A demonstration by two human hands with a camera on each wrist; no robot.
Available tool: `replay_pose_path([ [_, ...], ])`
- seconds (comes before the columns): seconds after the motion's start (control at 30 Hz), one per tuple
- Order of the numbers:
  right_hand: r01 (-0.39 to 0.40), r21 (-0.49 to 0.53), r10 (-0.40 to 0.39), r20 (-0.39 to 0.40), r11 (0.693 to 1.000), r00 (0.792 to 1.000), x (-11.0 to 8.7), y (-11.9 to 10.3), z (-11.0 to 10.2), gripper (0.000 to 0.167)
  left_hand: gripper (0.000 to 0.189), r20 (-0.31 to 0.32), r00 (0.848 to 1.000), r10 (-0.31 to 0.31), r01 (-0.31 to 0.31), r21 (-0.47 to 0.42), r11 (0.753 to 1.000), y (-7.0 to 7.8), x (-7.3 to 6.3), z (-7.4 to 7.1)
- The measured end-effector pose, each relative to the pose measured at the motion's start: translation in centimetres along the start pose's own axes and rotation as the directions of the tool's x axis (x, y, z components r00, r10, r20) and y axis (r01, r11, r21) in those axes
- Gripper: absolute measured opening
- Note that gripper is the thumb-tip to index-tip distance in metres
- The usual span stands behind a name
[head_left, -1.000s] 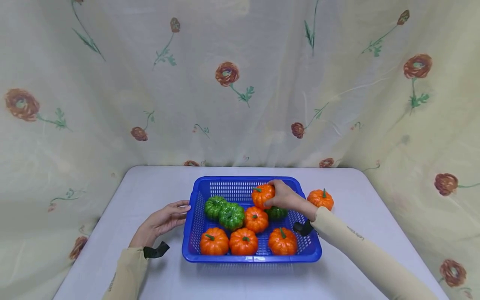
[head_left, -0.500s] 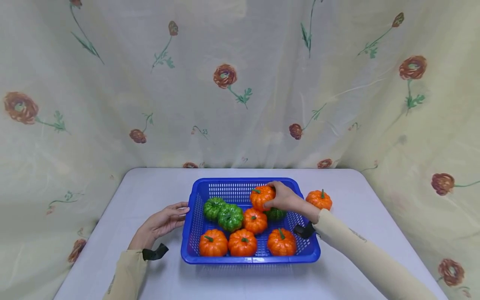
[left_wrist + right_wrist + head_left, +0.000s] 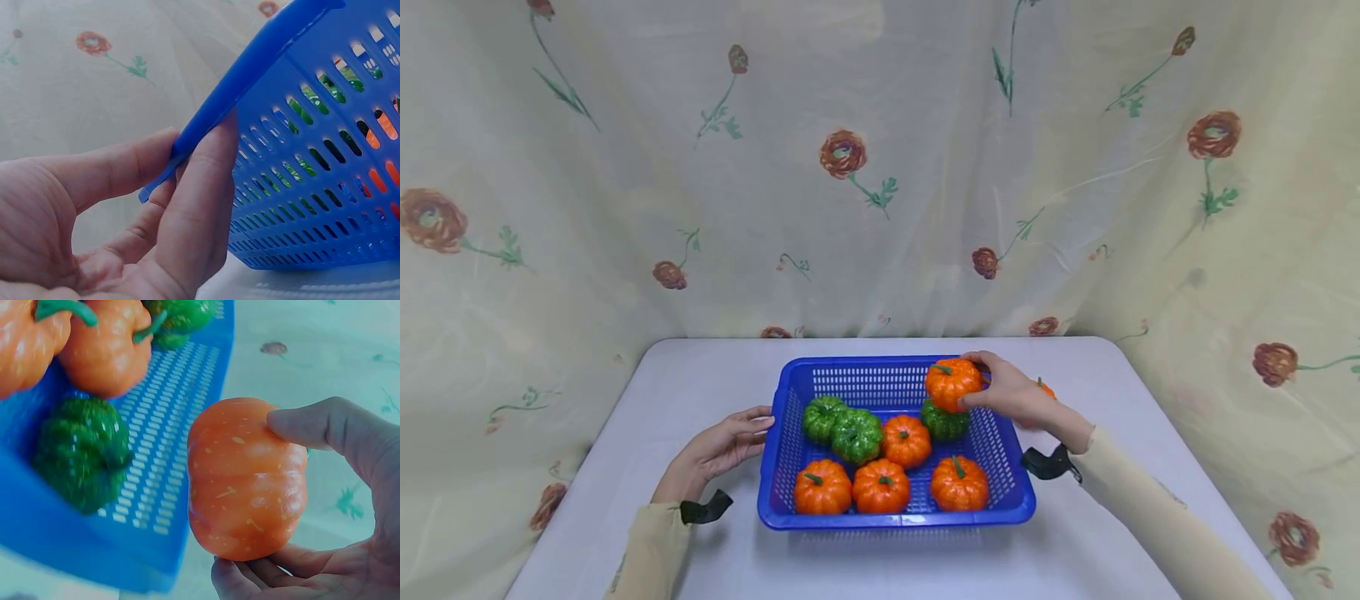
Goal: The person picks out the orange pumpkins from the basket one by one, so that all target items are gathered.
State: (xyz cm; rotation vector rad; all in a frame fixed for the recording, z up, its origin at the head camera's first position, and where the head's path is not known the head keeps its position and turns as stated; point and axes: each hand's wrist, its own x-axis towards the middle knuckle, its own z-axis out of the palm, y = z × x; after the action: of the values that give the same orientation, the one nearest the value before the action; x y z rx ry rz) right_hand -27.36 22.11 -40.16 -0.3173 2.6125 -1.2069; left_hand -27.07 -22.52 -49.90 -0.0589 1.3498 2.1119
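Observation:
My left hand (image 3: 722, 444) pinches the left rim of the blue plastic basket (image 3: 895, 521); in the left wrist view, thumb and fingers sit either side of that rim (image 3: 231, 81). My right hand (image 3: 1021, 395) grips a small orange pumpkin (image 3: 952, 384) with a green stem, raised at the basket's back right corner. In the right wrist view the thumb lies on one side of this pumpkin (image 3: 247, 481), the fingers on the other. Below it in the head view is a dark green pumpkin (image 3: 945, 422). Another orange pumpkin (image 3: 1043, 390) outside the basket is mostly hidden behind my right hand.
Inside the basket, two green pumpkins (image 3: 857, 436) lie at the left. An orange pumpkin (image 3: 906, 442) sits mid-basket, and three more orange ones, including one at the right (image 3: 959, 483), line the front. A white-covered table (image 3: 700, 375) carries everything, before a flowered curtain (image 3: 917, 192).
My right hand has lifted the orange pumpkin up and to the right, uncovering more of the green one. It now covers most of the pumpkin outside. My left hand stays at the rim.

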Motion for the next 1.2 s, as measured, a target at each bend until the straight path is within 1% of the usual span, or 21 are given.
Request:
replay_pose_path([
  [0.17, -0.007, -0.034, 0.006, -0.031, 0.999, 0.999, -1.2, 0.8, -2.1, 0.079, 0.043, 0.008, 1.000, 0.007, -0.007, 0.003, 1.000, -0.1, -0.1, -0.1],
  [0.33, -0.051, -0.029, 0.048, -0.092, 0.998, 0.995, -2.8, 2.7, -4.7, 0.081, 0.041, 0.015, 1.000, 0.009, -0.009, 0.000, 1.000, -0.2, -0.2, -0.1],
  [0.43, -0.087, -0.017, 0.084, -0.124, 0.996, 0.989, -3.7, 4.5, -6.2, 0.083, 0.040, 0.012, 1.000, 0.011, -0.011, -0.004, 1.000, -0.2, -0.3, -0.2],
  [0.53, -0.119, 0.011, 0.119, -0.151, 0.993, 0.981, -4.2, 7.1, -7.6, 0.082, 0.043, 0.011, 1.000, 0.014, -0.014, -0.004, 1.000, -0.1, -0.4, -0.3],
  [0.7, -0.138, 0.069, 0.149, -0.189, 0.988, 0.971, -4.7, 11.6, -9.3, 0.076, 0.047, 0.026, 1.000, 0.014, -0.014, -0.007, 1.000, 0.0, -0.5, -0.3],
  [0.8, -0.176, 0.085, 0.190, -0.188, 0.981, 0.964, -4.7, 13.7, -9.6, 0.076, 0.047, 0.026, 1.000, 0.010, -0.010, -0.012, 1.000, 0.0, -0.5, -0.2],
  [0.9, -0.238, 0.098, 0.252, -0.184, 0.966, 0.950, -4.6, 15.4, -9.6, 0.077, 0.045, 0.026, 1.000, 0.007, -0.007, -0.019, 1.000, 0.0, -0.4, -0.1],
  [0.97, -0.262, 0.109, 0.279, -0.191, 0.959, 0.941, -4.4, 16.5, -9.3, 0.077, 0.044, 0.025, 1.000, 0.008, -0.007, -0.020, 1.000, 0.0, -0.4, 0.0],
  [1.2, -0.273, 0.170, 0.309, -0.250, 0.947, 0.918, -3.7, 20.4, -7.8, 0.080, 0.042, 0.016, 1.000, 0.007, -0.007, -0.016, 1.000, -0.1, -0.2, 0.2],
])
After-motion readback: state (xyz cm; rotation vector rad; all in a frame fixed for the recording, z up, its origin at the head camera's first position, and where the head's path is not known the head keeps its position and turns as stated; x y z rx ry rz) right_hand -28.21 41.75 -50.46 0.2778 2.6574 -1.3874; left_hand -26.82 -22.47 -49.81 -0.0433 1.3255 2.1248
